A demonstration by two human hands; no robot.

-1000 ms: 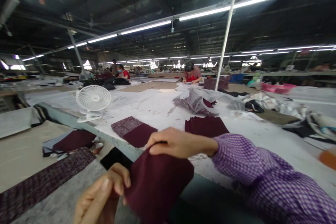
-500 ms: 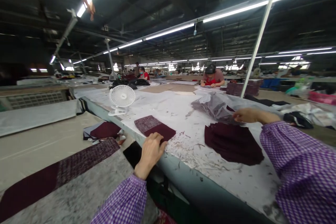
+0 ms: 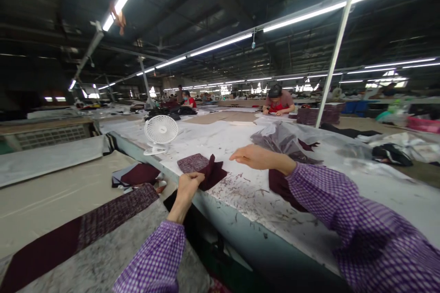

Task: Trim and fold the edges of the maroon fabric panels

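Observation:
My left hand (image 3: 187,188) pinches the near edge of a dark maroon fabric piece (image 3: 213,176) and lifts it into a fold at the table's edge. Beside the fold lies a mottled maroon-and-white section (image 3: 193,163). My right hand (image 3: 256,156) hovers over the white table to the right of that fabric, fingers stretched forward and nothing visible in them. Below my right forearm, a stack of dark maroon pieces (image 3: 283,187) is partly hidden by the sleeve. A clear plastic bag (image 3: 280,139) lies behind my right hand.
A small white fan (image 3: 161,129) stands on the white table (image 3: 223,135), left of the fabric. Maroon scraps (image 3: 140,174) and a long two-tone strip (image 3: 118,210) lie on the lower left surface. A metal pole (image 3: 338,50) rises at right. People work farther back.
My left hand has gone from resting on the fabric to pinching and raising its edge. My right hand has moved left, away from the maroon stack and plastic bag.

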